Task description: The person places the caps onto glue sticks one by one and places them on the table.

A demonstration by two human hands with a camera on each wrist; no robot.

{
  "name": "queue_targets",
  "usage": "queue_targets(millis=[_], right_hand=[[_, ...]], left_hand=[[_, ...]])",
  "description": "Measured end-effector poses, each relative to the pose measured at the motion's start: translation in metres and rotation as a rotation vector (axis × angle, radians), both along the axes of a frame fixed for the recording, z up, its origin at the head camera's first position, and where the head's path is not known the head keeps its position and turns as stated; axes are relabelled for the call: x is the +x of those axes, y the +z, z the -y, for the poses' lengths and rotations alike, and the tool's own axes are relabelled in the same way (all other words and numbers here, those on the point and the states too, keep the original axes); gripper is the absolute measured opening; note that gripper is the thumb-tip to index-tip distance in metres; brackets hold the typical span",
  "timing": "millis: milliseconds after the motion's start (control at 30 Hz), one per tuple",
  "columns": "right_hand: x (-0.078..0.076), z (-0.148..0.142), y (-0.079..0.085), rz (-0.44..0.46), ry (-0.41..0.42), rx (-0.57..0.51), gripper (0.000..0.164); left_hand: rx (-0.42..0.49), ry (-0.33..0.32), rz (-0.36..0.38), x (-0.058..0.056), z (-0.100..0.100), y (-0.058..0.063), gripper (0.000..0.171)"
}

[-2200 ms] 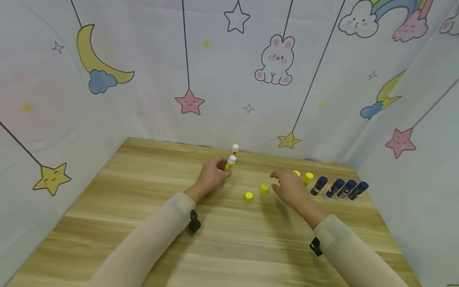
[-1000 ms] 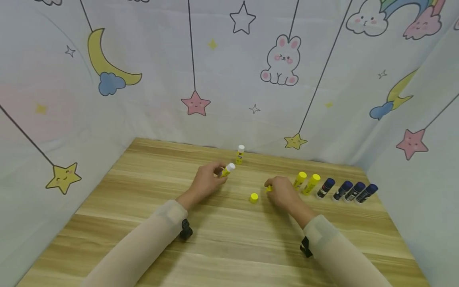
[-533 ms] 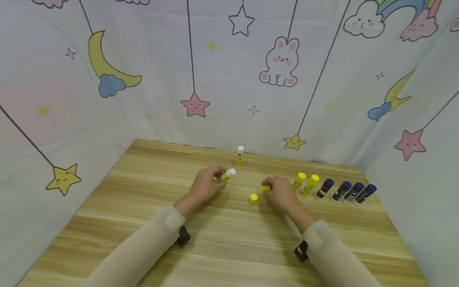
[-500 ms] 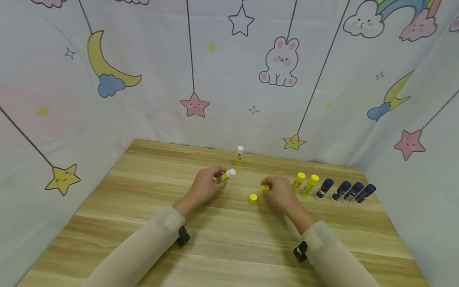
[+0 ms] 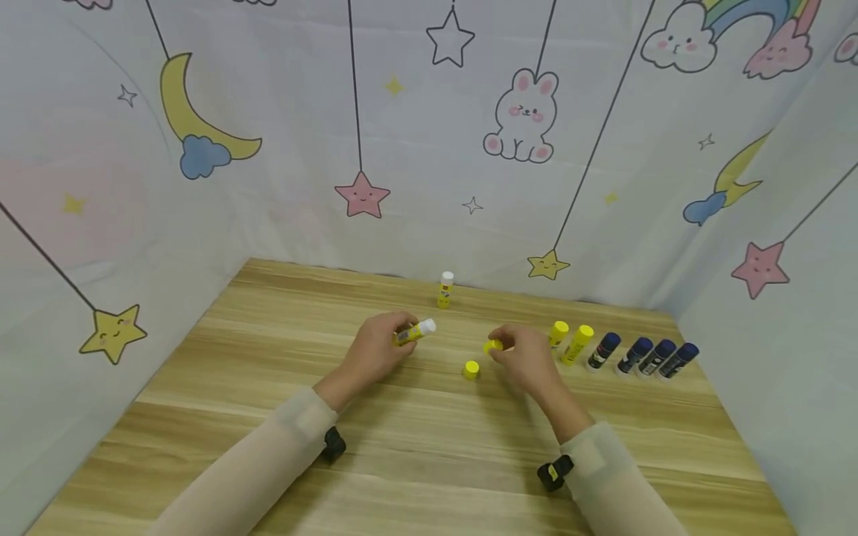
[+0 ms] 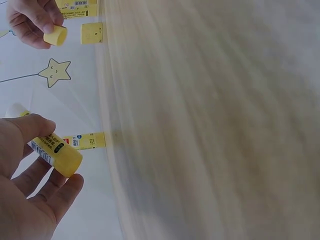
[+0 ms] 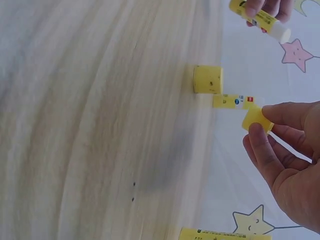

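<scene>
The wooden table (image 5: 429, 447) runs out in front of me to the cartoon backdrop (image 5: 429, 134), and both my hands are working over its middle. My left hand (image 5: 375, 353) has its fingers wrapped round an uncapped yellow glue stick (image 5: 413, 332), barrel lying nearly level, its long axis running left to right with the white tip aimed straight at my other hand. My right hand (image 5: 529, 361) pinches a small yellow cap (image 5: 492, 345) between thumb and fingertips, just off the table. So the cap sits right of the stick's bare tip, a short gap between them, and the right hand is the nearer one to close it. A second loose cap (image 5: 471, 369) stands on the wood below that gap, touching neither hand. Further back another uncapped stick (image 5: 445, 289) stands upright near the backdrop. Off to my right, two capped yellow sticks (image 5: 568, 339) and four dark blue ones (image 5: 643, 357) lie in a row.
</scene>
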State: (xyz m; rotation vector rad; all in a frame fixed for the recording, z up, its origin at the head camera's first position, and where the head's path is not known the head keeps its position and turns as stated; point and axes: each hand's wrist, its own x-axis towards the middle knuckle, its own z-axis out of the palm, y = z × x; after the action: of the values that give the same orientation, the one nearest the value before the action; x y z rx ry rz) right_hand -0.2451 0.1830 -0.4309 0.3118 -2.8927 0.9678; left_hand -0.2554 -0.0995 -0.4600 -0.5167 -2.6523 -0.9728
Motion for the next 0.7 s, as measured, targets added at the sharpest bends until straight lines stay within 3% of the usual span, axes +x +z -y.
queue_targets(millis=[267, 700], right_hand=[[0.014, 0.009, 0.005, 0.006, -0.039, -0.151, 0.024], [0.020, 0.020, 0.001, 0.138, -0.113, -0.380, 0.023]], left_hand=[[-0.052, -0.010, -0.058, 0.003, 0.000, 0.002, 0.028], [-0.117, -0.016, -0.157, 0.013, 0.004, 0.008, 0.034]])
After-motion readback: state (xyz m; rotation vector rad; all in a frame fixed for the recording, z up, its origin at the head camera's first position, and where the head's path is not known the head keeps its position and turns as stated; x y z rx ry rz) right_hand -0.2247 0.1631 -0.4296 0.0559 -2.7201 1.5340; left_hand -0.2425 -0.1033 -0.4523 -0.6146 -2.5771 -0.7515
